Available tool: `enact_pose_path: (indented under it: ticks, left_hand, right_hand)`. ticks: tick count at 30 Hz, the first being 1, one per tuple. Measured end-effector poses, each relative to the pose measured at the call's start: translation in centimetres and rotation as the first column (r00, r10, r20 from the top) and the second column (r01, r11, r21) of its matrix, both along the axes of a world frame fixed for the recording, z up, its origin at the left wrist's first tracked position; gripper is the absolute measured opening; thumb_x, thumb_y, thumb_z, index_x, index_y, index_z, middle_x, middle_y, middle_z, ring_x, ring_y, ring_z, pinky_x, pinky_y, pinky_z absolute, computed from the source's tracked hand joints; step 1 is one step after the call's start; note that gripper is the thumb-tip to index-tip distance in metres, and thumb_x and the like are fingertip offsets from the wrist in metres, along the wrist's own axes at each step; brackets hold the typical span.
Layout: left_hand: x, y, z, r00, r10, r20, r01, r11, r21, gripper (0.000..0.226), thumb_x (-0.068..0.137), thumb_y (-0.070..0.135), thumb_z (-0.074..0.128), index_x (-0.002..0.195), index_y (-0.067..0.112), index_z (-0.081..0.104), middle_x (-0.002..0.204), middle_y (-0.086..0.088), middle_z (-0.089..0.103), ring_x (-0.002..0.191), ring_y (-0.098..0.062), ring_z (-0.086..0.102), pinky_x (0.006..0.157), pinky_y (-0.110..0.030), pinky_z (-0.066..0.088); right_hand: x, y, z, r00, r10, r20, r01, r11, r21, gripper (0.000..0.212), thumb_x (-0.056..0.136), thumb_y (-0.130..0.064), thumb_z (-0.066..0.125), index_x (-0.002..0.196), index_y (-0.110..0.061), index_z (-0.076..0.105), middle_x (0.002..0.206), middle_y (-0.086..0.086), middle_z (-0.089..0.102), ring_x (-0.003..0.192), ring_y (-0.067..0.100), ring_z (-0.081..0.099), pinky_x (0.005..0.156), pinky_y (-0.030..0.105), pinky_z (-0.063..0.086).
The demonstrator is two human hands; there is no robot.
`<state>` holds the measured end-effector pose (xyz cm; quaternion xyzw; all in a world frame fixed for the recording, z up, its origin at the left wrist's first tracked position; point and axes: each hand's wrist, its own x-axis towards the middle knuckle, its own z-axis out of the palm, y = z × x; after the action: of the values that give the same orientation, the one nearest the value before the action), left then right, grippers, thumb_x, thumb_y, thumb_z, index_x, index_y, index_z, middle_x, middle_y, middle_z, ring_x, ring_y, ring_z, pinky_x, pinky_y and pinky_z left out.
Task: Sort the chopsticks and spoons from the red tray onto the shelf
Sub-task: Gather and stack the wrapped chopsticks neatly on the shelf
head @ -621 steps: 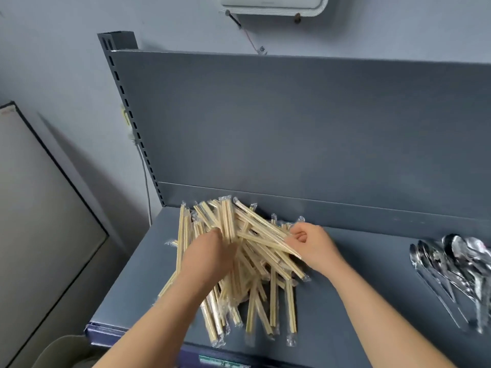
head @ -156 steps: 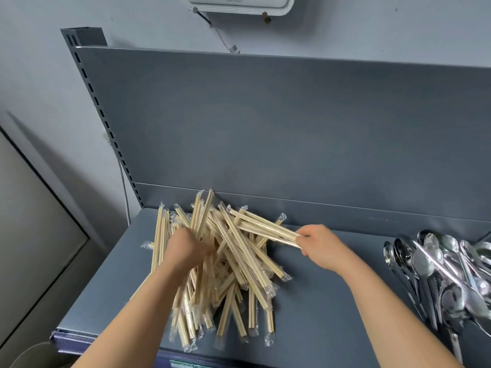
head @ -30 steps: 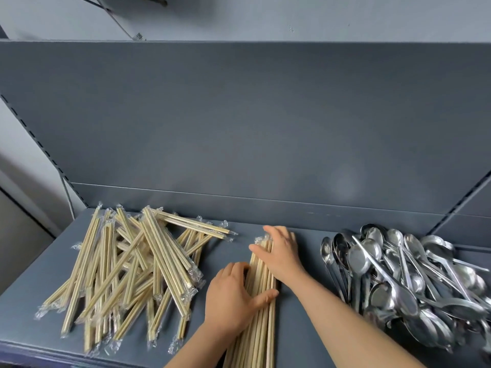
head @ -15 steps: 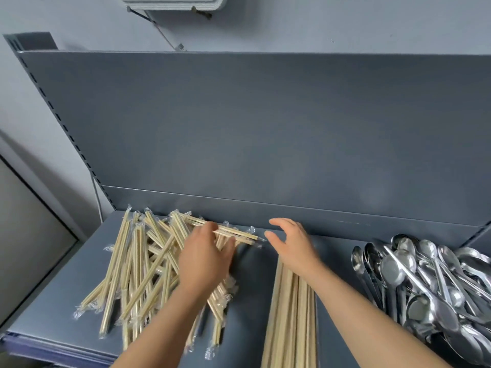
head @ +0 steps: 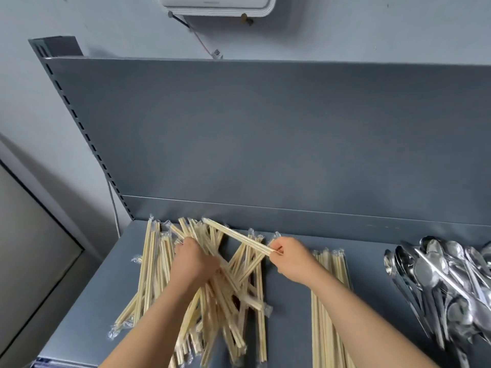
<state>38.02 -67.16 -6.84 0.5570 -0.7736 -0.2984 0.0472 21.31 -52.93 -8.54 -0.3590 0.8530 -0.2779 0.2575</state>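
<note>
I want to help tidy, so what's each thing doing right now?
left hand, fingers curled into messy pile
right hand, pinching wrapped pair by its end
messy pile, criss-crossed on shelf
wrapped pair, slanting across messy pile
neat row, straight, lying flat
spoons, heaped at right

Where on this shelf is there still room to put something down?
Bare shelf shows between the neat chopstick row and the spoons, plus another strip between that row and the loose chopstick pile. The left side is crowded.
</note>
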Motion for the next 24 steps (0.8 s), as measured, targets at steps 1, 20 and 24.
enact_pose_path:
  ticks: [1, 20, 24]
  left_hand:
    - [0.4, -0.4, -0.1, 1.000, -0.002, -0.028, 0.002, 1.000, -0.001, 0.034, 0.076, 0.017, 0.065, 0.103, 0.001, 0.052, 0.106, -0.020, 0.061, 0.061, -0.019, 0.054, 0.046, -0.024, 0.037]
    - [1.3, -1.6, -0.3, 0.974, 0.018, -0.227, 0.047, 0.960, 0.278, 0.052, 0.073, 0.015, 0.081, 0.106, -0.002, 0.046, 0.065, -0.004, 0.060, 0.047, -0.014, 0.055, 0.041, -0.021, 0.047]
    - [2.4, -2.4, -0.6, 0.964, -0.008, -0.265, 0.106, 0.928, 0.358, 0.013, 0.082, 0.009, 0.069, 0.079, 0.002, 0.060, 0.069, -0.011, 0.068, 0.053, -0.022, 0.062, 0.065, -0.042, 0.059]
  right_hand:
    - [0.4, 0.4, 0.1, 0.999, -0.017, 0.031, 0.016, 1.000, 0.019, 0.023, 0.085, -0.019, 0.048, 0.088, -0.001, 0.062, 0.065, 0.011, 0.060, 0.055, 0.018, 0.053, 0.054, 0.031, 0.041]
    - [6.5, -1.5, -0.7, 0.913, -0.249, 0.324, 0.259, 0.966, 0.012, 0.019, 0.083, -0.023, 0.069, 0.089, -0.005, 0.071, 0.059, -0.001, 0.060, 0.047, 0.006, 0.053, 0.046, 0.019, 0.042]
    - [6.7, -1.6, -0.8, 0.929, -0.266, 0.256, 0.262, 0.964, 0.048, 0.034, 0.080, -0.041, 0.070, 0.068, -0.010, 0.062, 0.053, -0.003, 0.053, 0.044, 0.009, 0.047, 0.046, 0.022, 0.039]
